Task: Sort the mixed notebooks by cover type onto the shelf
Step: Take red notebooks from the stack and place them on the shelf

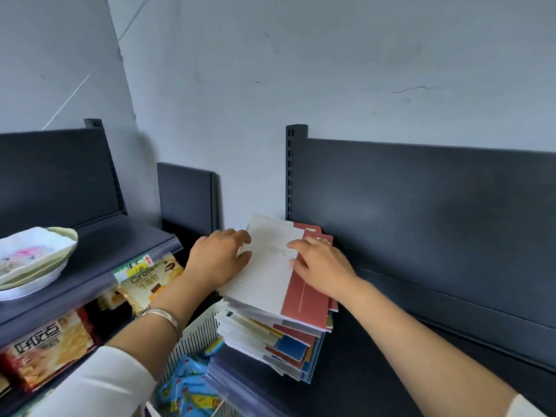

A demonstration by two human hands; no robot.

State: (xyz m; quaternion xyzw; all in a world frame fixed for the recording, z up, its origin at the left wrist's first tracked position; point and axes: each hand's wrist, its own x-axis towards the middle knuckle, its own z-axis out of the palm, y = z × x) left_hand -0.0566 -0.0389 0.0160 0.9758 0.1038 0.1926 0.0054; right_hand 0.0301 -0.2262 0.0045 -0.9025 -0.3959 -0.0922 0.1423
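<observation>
Head view: my left hand (pixel 216 260) curls its fingers and thumb round the left edge of the top notebook (pixel 264 275). My right hand (pixel 323 266) lies flat on its cover, fingers nearly straight, gripping nothing. It tops a fanned stack of notebooks (pixel 270 347) at the dark shelf's (pixel 361 371) left end, long axis running near to far, red strip along its right side.

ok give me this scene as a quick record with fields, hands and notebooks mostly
left hand: grips the left edge of the top notebook
right hand: lies flat on its cover, fingers straight
top notebook: white lined and red cover, on the stack
stack: mixed notebooks, unevenly piled on the dark shelf
nearby: white basket holding blue packets, snack boxes at left
</observation>
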